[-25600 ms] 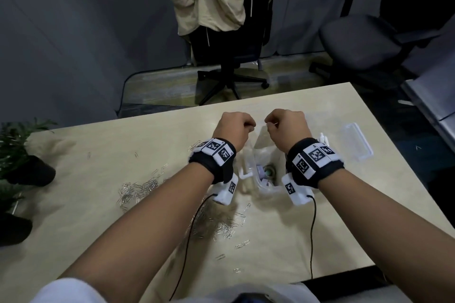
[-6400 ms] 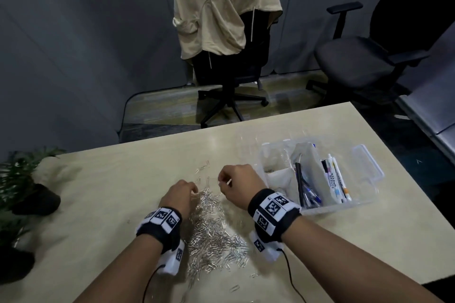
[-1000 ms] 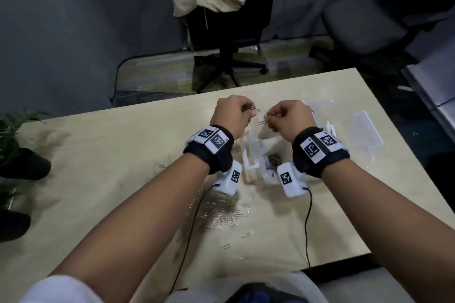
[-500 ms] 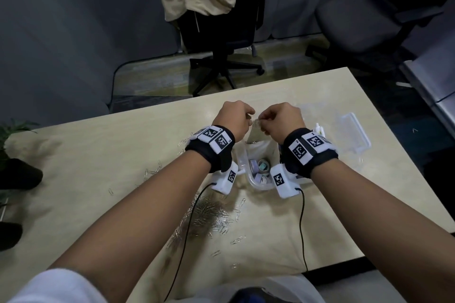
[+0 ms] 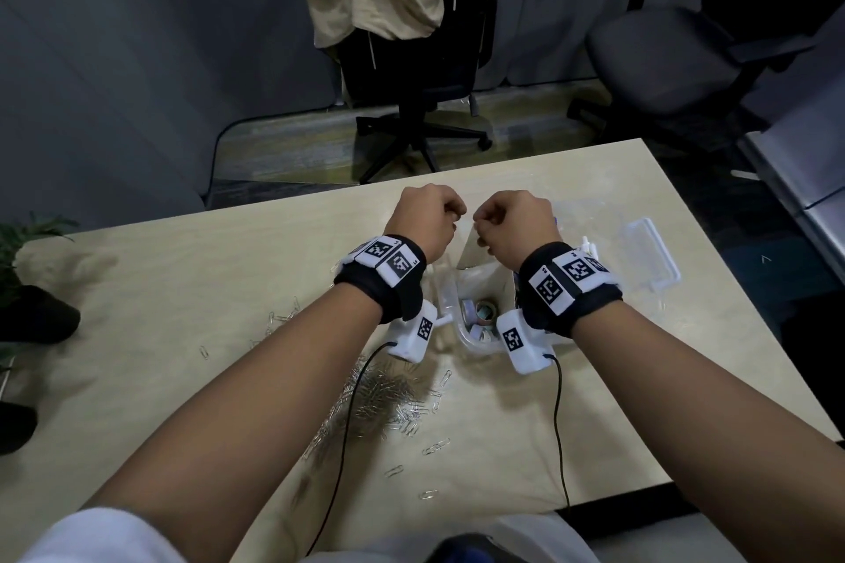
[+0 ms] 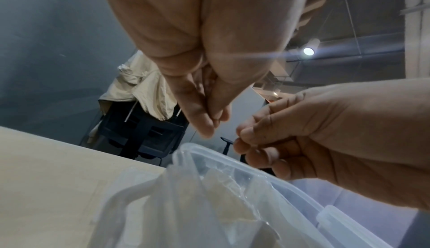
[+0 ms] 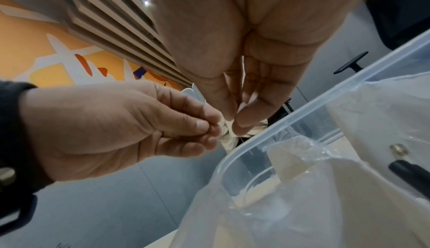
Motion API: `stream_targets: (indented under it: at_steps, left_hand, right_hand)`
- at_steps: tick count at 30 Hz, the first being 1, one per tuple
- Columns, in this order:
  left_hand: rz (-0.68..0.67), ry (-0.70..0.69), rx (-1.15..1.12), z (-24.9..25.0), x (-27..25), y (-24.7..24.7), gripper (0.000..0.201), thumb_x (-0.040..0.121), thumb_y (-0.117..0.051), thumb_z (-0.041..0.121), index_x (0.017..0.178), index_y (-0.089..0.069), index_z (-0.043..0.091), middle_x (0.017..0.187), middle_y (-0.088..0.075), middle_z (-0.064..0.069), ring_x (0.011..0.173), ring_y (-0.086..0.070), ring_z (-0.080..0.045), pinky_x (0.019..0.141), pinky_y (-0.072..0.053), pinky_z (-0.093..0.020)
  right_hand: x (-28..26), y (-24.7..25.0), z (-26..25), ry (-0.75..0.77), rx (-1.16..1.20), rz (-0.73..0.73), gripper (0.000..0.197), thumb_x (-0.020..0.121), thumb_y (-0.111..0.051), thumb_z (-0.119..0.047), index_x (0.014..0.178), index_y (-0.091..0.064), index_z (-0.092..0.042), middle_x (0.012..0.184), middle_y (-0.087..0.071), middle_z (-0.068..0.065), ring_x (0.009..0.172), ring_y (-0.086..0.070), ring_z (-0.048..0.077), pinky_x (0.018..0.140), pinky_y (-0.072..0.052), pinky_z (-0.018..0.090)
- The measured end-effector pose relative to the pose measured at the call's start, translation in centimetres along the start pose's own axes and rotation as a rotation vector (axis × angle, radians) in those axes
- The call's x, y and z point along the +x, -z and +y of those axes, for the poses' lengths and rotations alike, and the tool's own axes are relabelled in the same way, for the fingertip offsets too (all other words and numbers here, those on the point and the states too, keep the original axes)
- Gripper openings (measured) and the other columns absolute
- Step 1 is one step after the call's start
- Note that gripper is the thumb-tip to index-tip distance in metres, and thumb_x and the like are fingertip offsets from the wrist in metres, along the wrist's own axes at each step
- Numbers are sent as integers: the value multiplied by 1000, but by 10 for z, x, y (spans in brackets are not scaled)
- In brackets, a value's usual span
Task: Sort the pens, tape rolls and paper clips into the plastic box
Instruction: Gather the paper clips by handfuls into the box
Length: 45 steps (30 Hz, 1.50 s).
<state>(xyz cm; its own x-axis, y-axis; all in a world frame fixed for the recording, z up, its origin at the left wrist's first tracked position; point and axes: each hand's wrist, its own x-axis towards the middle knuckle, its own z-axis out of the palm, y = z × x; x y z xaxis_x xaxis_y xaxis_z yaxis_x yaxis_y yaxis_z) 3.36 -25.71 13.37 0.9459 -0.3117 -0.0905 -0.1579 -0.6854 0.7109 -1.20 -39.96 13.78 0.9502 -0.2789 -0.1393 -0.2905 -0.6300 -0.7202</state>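
The clear plastic box (image 5: 462,336) sits under both wrists, with tape rolls (image 5: 482,313) in its near compartment. My left hand (image 5: 450,215) and right hand (image 5: 480,224) are fists held close together above the box's far-left compartment. In the right wrist view my right hand (image 7: 235,125) and left hand (image 7: 214,128) both pinch a small shiny bunch of paper clips (image 7: 225,135) just over the box rim (image 7: 302,116). A black pen (image 7: 409,171) lies inside. In the left wrist view the left hand (image 6: 209,123) has its fingertips pressed together. A pile of loose paper clips (image 5: 384,393) lies near the left forearm.
Scattered single clips (image 5: 434,446) lie toward the table's near edge. The box's white latch (image 5: 649,251) sticks out on the right. Potted plants (image 5: 32,315) stand at the table's left end. Two office chairs (image 5: 411,59) stand beyond the far edge.
Six seconds ago both hands were down at the clip pile; now they are raised over the box. In the last second they moved slightly closer together and stayed pinched.
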Motion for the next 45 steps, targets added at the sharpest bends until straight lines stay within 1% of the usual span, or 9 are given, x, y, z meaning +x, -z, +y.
stream_targets:
  at_steps: [7,11,14,19,22,27,30,37,45]
  left_hand:
    - [90,137,61,-79,-42,33,19,93,-55,12,94,-70,24,98,-71,1,86,-65,-15,80,-48,-22]
    - [71,317,132,-158,-74,51,20,95,-55,15,110,-68,18,109,-71,-4,96,-65,-21,89,-50,-28]
    - [31,435,209,-213,-100,68,26,95,-55,17,120,-63,15,121,-67,-8,109,-62,-25,97,-49,-33]
    - [-19,566,370,-291,-138,94,53,96,-50,29,146,-40,13,157,-26,-16,141,-32,-34,115,-31,-41]
    - [-103,644,427,-319,-151,100,65,96,-45,43,150,-26,13,159,-10,-18,143,-20,-41,115,-29,-48]
    - [-254,656,437,-317,-165,81,81,99,-29,59,156,8,15,161,21,-15,150,11,-36,119,-11,-55]
    - [-306,583,423,-301,-168,58,83,99,-24,60,153,21,14,154,34,-14,146,23,-35,119,4,-52]
    - [-400,399,285,-273,-161,29,85,101,-31,52,152,20,8,153,38,-14,144,31,-32,120,8,-45]
    - [-300,387,432,-269,-107,42,76,101,-36,48,157,3,16,162,19,-15,150,13,-35,121,-5,-50]
  right_hand:
    - [-21,-36,-28,105,64,-60,10,85,-65,-14,79,-71,-17,76,-71,-3,72,-69,15,70,-59,32]
    - [-45,-85,-53,196,42,-216,9,88,-65,-21,81,-70,-22,82,-71,-7,76,-65,8,70,-49,21]
    - [-58,-126,-65,195,25,-314,7,90,-63,-23,87,-70,-21,89,-71,-7,80,-65,9,75,-54,26]
    - [-64,-180,-65,189,-167,-420,34,91,-64,-30,123,-60,-19,132,-54,3,117,-55,20,99,-44,32]
    - [-63,-204,-54,121,-273,-446,57,91,-64,-35,142,-44,-18,153,-32,11,139,-34,32,113,-34,42]
    - [-52,-222,-29,-105,-430,-395,86,94,-56,-47,157,-6,-16,164,13,12,151,6,36,121,-11,51]
    - [-47,-223,-14,-180,-500,-372,92,95,-48,-54,156,8,-14,160,26,13,149,15,37,119,-3,53]
    - [-54,-230,7,-203,-533,-411,94,94,-32,-66,156,12,-11,159,26,17,147,20,41,118,6,52]
    - [-57,-242,-12,-98,-487,-316,79,90,-51,-49,151,-17,-13,163,-1,16,149,-5,37,119,-16,55]
